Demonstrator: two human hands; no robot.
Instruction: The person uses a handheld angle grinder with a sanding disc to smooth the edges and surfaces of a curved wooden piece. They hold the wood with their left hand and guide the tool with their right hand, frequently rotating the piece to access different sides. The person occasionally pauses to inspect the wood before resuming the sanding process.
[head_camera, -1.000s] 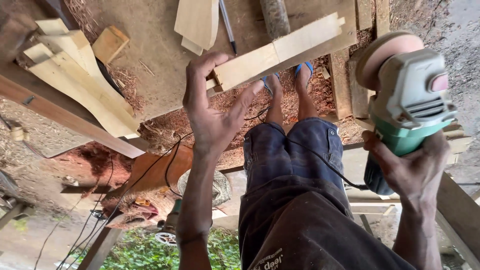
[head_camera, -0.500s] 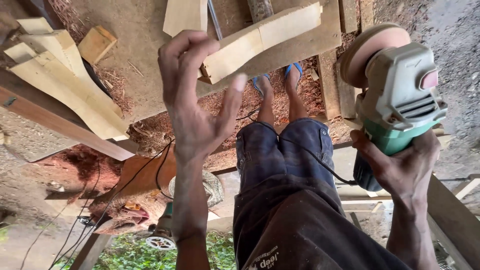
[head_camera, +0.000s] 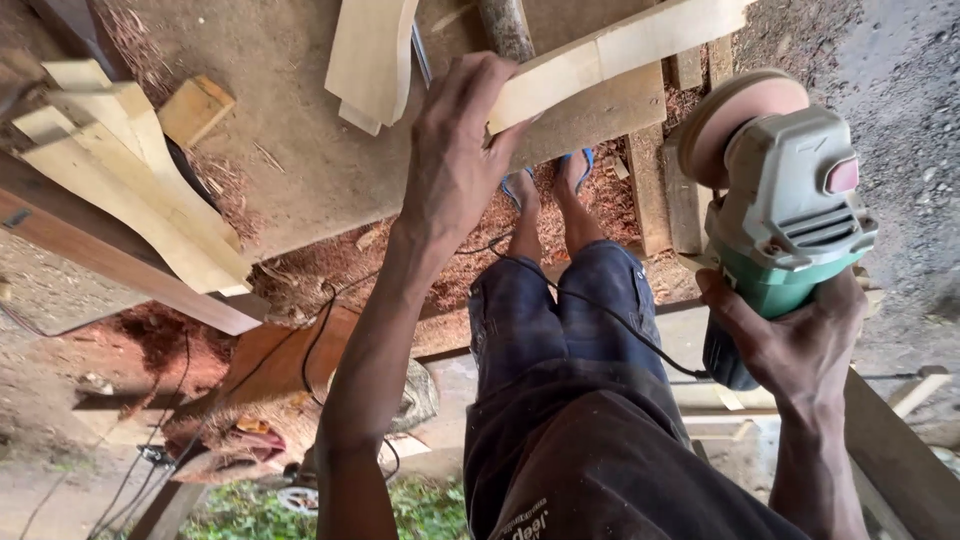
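A wooden strip (head_camera: 610, 55) was gripped at its near end by the left hand (head_camera: 460, 150), above the tabletop (head_camera: 300, 150). Well to its right, a sander (head_camera: 780, 200) was held in the right hand (head_camera: 800, 345). Shaped boards (head_camera: 130, 190) were stacked far to the left hand's left.

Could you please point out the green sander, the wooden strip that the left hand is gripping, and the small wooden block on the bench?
green sander (head_camera: 790, 230), head view, on its grey upper housing.
wooden strip (head_camera: 610, 55), head view, on its pale flat face.
small wooden block (head_camera: 195, 108), head view, on its top face.
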